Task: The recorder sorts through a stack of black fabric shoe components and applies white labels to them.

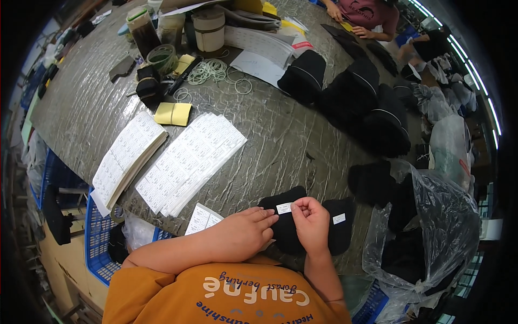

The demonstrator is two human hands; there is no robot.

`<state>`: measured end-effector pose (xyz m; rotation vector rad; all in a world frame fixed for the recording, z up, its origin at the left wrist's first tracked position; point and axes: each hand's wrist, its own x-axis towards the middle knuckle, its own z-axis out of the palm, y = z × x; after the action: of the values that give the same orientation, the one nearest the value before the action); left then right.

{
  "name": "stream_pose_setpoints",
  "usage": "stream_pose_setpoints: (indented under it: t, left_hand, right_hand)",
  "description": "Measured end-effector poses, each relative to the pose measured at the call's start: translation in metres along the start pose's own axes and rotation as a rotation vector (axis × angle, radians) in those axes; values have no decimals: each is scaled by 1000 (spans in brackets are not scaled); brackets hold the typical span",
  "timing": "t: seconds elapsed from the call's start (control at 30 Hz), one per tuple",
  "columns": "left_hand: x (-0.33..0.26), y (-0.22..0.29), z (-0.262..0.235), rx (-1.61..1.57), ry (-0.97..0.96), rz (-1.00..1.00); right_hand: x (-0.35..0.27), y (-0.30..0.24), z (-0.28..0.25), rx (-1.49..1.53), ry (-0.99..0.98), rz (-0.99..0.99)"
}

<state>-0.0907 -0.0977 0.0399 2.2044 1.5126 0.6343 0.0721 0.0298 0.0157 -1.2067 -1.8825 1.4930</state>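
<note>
At the near edge of the table lies a black padded fabric piece point(288, 237) with a small white printed label point(283, 208) on its upper part. My right hand point(312, 222) pinches the label's right edge between thumb and forefinger. My left hand point(245, 233) rests at the piece's left side, its fingers stretched out with the tips just by the label's left edge. Under its palm side little shows. Right of my right hand sits a second black piece point(340, 237) bearing a similar white label point(339, 218). A partly covered label sheet point(202, 218) lies beside my left forearm.
Printed label sheets point(191, 162) and a thick stack point(127, 159) lie to the left. Rubber bands point(208, 72), jars point(143, 32) and black fabric piles point(350, 92) stand farther off. A clear plastic bag point(442, 216) bulges at right; a blue basket point(97, 254) is below left. A co-worker's hands point(345, 19) work opposite.
</note>
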Motion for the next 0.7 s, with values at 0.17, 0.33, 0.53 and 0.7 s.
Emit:
stream_pose_setpoints:
  t: [0.17,0.33,0.53,0.7]
  left_hand:
    - [1,0,-1,-22,2,-8]
    - [4,-1,-1,-68,24,-11]
    - [6,-1,3,-32,-8,-25]
    - [8,-1,9,3,1,-6]
  right_hand:
    - [1,1,1,-16,15,-11]
    - [1,2,2,-50,36,-53]
    - [1,3,7,121,106,-27]
    - [2,12,5,-78,139,-64]
